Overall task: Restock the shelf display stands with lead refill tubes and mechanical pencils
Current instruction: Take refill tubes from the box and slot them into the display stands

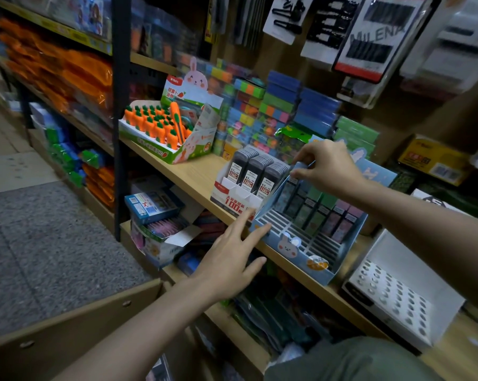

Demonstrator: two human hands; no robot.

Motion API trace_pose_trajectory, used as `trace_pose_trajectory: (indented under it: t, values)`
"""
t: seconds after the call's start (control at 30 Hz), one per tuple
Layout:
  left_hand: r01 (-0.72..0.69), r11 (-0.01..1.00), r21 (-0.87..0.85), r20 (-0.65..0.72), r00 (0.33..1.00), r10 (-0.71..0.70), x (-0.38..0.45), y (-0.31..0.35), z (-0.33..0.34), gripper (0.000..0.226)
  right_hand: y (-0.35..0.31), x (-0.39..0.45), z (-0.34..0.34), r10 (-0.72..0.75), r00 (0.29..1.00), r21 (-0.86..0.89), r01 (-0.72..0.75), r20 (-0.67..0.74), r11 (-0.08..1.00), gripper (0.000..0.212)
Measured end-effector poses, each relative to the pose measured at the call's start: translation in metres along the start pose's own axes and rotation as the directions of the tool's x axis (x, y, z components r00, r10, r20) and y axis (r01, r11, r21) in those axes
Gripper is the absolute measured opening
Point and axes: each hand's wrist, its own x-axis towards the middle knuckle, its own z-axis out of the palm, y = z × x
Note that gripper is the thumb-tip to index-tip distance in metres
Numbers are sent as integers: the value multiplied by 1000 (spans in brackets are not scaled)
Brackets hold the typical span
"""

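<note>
A blue bunny display stand sits on the wooden shelf, with several pastel lead refill tubes in its back rows and empty slots in front. My left hand reaches with straight fingers and touches the stand's front left corner. My right hand pinches the top of the stand's left side wall. Left of it, a white stand holds three rows of grey lead refill tubes.
A white stand with round holes lies at the right on the shelf. A carrot-eraser box stands at the back left. Stacked colourful packs fill the back. Opened boxes sit on the lower shelf. Hair-clip cards hang above.
</note>
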Motion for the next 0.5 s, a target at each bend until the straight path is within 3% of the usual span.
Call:
trace_pose_trajectory:
  t: [0.17, 0.5]
  values:
    - [-10, 1000, -19, -24, 1000, 10, -2, 1, 1, 61, 0, -2, 2, 32, 999, -7, -32, 14, 999, 24]
    - [-28, 998, -53, -39, 999, 26, -4, 4, 0, 62, 4, -22, 28, -57, 985, -198, 24, -163, 980, 28]
